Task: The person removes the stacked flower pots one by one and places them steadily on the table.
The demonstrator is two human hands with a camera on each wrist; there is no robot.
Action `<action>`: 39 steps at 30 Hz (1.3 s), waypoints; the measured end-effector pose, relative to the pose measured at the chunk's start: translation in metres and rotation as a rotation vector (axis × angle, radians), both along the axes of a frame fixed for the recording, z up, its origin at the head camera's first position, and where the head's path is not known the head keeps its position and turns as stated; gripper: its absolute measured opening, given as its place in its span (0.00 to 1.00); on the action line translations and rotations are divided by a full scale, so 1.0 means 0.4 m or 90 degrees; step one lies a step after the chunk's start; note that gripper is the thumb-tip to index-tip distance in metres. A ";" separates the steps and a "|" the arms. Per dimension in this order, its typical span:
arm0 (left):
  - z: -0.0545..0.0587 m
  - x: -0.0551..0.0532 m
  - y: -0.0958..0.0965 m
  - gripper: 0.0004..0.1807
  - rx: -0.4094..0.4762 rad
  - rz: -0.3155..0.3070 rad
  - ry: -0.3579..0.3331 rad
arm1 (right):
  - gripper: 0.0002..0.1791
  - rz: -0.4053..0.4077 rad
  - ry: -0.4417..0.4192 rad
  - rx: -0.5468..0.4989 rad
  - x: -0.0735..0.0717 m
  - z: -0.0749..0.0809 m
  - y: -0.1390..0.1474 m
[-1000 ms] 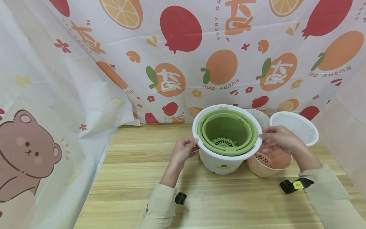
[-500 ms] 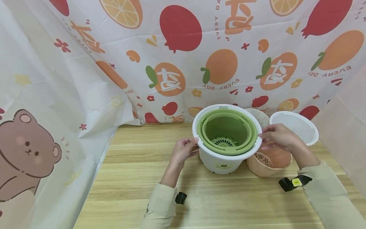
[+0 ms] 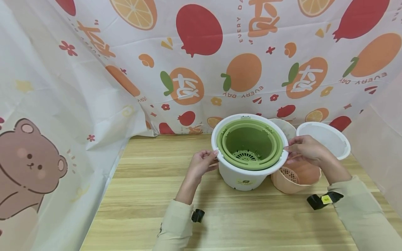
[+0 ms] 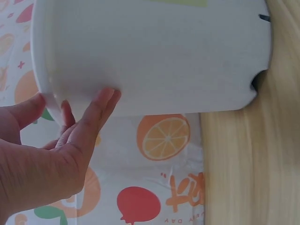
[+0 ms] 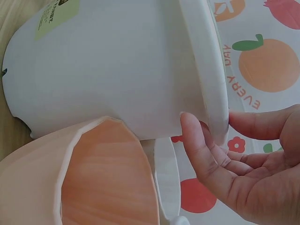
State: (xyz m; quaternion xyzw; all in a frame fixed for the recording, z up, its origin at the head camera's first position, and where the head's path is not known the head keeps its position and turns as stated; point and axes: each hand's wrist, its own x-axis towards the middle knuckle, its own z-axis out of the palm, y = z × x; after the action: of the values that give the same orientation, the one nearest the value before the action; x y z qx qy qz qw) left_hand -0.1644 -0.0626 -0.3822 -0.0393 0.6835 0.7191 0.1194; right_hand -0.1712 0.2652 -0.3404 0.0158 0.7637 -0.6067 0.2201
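Note:
A white flowerpot stands on the table with green flowerpots nested inside it. The innermost has a slotted bottom. My left hand pinches the white rim on its left side, thumb at the edge and fingers against the outer wall below. On the opposite side, my right hand holds the rim the same way. The left wrist view shows fingertips touching the white wall. In the right wrist view, the thumb meets the rim while the index finger lies under it.
A peach flowerpot with a perforated bottom stands close against the white pot's right side. Behind it are a cream pot and another white pot. A printed fruit curtain hangs at the table's back edge.
The right forearm has shifted slightly up and left since the first frame. Both hands keep their hold on the white flowerpot, and the pots stay in place.

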 end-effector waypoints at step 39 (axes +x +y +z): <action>0.114 -0.019 -0.036 0.31 -0.203 -0.025 0.043 | 0.17 0.008 -0.011 0.019 -0.006 -0.001 0.005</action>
State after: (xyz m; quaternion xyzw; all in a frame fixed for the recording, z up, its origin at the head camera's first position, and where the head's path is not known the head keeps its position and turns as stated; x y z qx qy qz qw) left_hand -0.1719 -0.0769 -0.3366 -0.0202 0.7932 0.6000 0.1023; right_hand -0.1735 0.2671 -0.3409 0.0191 0.7709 -0.5936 0.2302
